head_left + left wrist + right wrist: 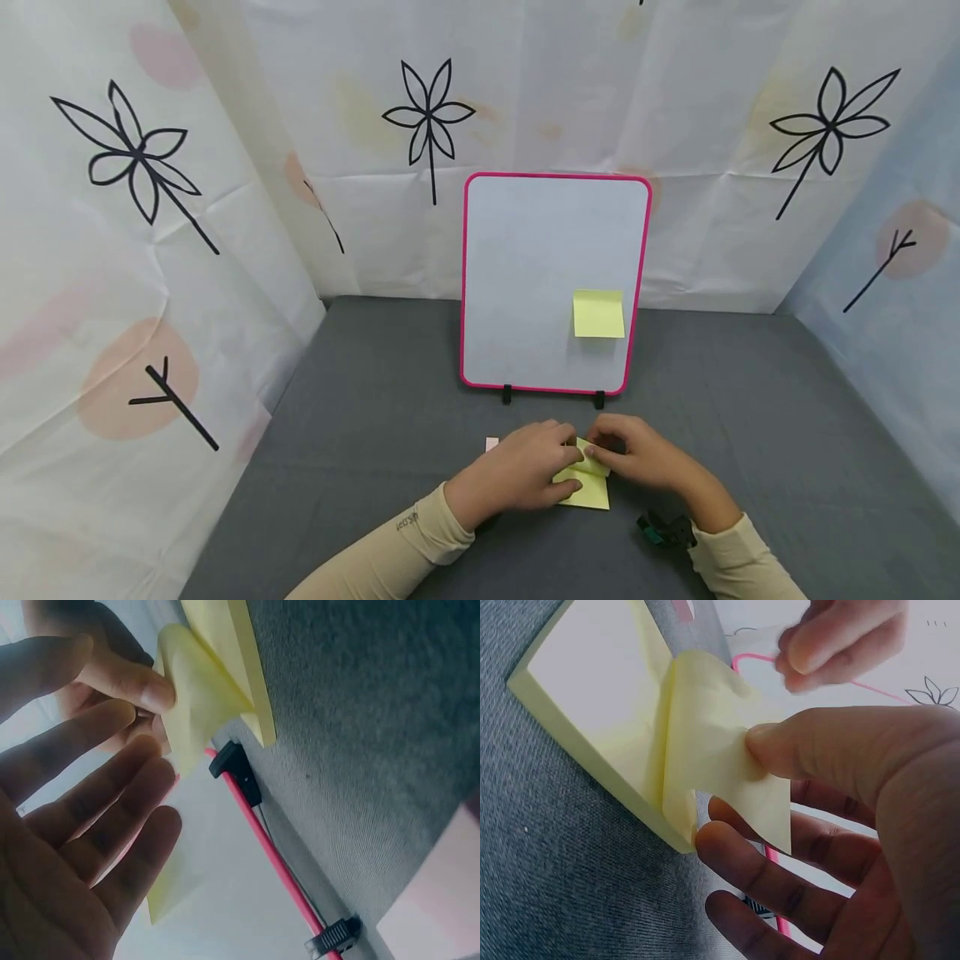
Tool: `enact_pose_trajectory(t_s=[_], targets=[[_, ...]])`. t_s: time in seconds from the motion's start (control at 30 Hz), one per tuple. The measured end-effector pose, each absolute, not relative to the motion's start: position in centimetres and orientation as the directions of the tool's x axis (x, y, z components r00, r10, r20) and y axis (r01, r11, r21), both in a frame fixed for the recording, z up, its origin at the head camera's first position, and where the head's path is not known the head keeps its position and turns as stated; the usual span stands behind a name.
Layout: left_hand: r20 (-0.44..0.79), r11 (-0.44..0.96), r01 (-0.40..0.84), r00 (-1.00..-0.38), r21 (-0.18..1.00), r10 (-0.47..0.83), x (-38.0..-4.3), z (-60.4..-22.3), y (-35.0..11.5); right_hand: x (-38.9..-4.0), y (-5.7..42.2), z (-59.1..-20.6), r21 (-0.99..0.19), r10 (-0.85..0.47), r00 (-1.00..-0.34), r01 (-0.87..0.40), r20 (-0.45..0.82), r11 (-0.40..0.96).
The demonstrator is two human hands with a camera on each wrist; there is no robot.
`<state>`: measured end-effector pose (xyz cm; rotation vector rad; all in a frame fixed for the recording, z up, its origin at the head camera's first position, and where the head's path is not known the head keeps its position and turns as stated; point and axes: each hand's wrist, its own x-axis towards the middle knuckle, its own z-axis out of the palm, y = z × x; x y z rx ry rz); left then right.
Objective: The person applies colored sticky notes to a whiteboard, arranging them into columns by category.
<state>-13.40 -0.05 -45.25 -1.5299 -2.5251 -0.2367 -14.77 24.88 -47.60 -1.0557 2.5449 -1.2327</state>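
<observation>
A pale cloth backdrop (562, 92) printed with black outlined flowers is hanging round three sides, and a grey-covered desk (360, 433) is stretching out in front of it. A whiteboard (532, 267) with a bright pink edge is standing towards the back, leaning slightly. The person in cream sleeves (375, 554) is working just this side of it. The left hand (521, 471) is hovering close over the work, its fingers reaching out loosely, a little apart, and holding nothing. From the other side, the right hand (645, 450) is pinching a lifted sheet between thumb and fingers, while its other fingers are spreading loosely beneath. The yellow sticky-note pad (592, 697) is lying on the desk between the hands, in front of the board. Its top sheet (712, 735) is curling up from the pad's far part. A single yellow note (598, 314) is clinging to the board's lower right. Something pale pink (491, 443) is peeking out beyond the left hand, and small black feet (507, 394) are gripping the board's bottom edge.
</observation>
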Motion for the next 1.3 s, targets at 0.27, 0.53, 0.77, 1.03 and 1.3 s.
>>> enact_pose_trajectory(t_s=[0.27,0.53,0.77,1.03,1.3], targets=[[0.166,0.450,0.893,-0.444,-0.003,0.881,-13.1,-46.1,0.3,-14.8,24.9,-47.7,-0.730,-0.621,-0.766,-0.520,0.169,0.443],[0.131,0.463,0.886,-0.459,0.003,0.878,-13.1,-46.3,0.5,-15.0,25.0,-47.6,-0.726,-0.610,-0.777,-0.510,0.157,0.462],[0.112,0.477,0.879,-0.473,-0.008,0.874,-12.7,-46.2,0.4,-14.9,25.2,-47.7,-0.726,-0.605,-0.780,-0.507,0.158,0.465],[0.108,0.492,0.869,-0.485,-0.049,0.868,-12.6,-46.7,0.5,-14.9,25.4,-48.0,-0.727,-0.590,-0.790,-0.502,0.165,0.469],[0.111,0.498,0.866,-0.490,-0.052,0.865,-12.6,-46.8,0.8,-14.8,25.7,-47.8,-0.729,-0.585,-0.793,-0.502,0.173,0.466]])
